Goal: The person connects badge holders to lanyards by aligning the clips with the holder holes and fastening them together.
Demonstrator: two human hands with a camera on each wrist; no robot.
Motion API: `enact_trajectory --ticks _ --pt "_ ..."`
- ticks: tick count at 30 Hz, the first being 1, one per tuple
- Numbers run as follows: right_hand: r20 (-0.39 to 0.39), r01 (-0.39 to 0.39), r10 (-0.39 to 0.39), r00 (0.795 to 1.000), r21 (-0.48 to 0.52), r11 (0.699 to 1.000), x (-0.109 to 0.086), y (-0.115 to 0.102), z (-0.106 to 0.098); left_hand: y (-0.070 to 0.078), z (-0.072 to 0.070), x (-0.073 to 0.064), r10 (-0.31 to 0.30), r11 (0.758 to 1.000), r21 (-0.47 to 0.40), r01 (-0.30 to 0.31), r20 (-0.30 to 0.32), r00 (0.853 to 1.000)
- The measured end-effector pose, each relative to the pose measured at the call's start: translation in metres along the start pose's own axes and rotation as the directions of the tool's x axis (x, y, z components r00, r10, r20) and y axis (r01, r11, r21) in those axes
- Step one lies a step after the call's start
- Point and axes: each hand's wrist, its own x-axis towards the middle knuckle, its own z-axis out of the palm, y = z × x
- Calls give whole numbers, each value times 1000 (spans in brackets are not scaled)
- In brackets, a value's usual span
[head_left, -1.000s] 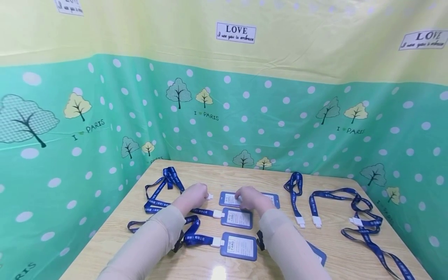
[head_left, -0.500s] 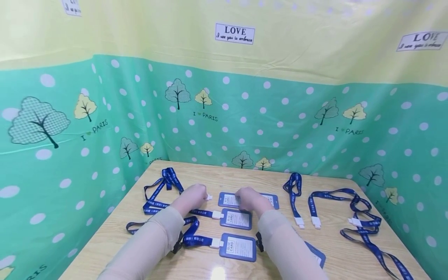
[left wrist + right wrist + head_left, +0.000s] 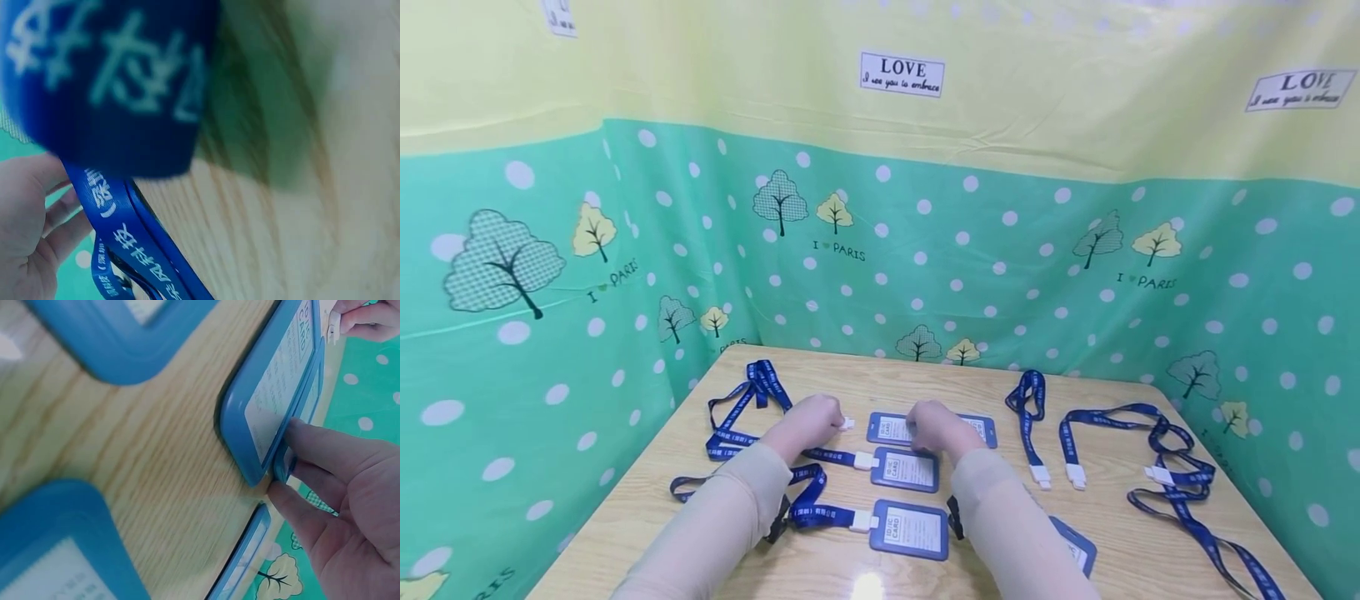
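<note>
My left hand pinches the white clip at the end of a blue lanyard, and the right wrist view shows this same clip between fingertips. In the left wrist view, printed lanyard strap runs beside the left hand. My right hand pinches the near end of a blue badge holder, whose slot end faces the clip with a small gap between. Thumb and fingers meet at that holder's edge in the right wrist view. Another badge holder lies just right of the hand.
Nearer on the wooden table lie two badge holders joined to lanyards. One more holder is partly hidden by the right forearm. Loose blue lanyards with white clips spread over the right side. A patterned curtain hangs behind.
The head view has shifted slightly. Both hands keep nearly the same position, the left at the white clip and the right on the badge holder.
</note>
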Motion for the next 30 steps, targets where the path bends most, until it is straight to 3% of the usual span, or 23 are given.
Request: enact_trajectory --ticks 5,16,30 --pt "13 9 -9 1000 -23 1000 2 2 0 0 2 -1 51 998 -26 -52 -15 999" --pt "8 28 -27 1000 -35 999 -2 0 -2 0 2 0 121 992 35 -120 -32 992" --pt "2 23 -23 1000 -28 999 -4 -1 -2 5 -2 4 71 997 18 -71 9 997"
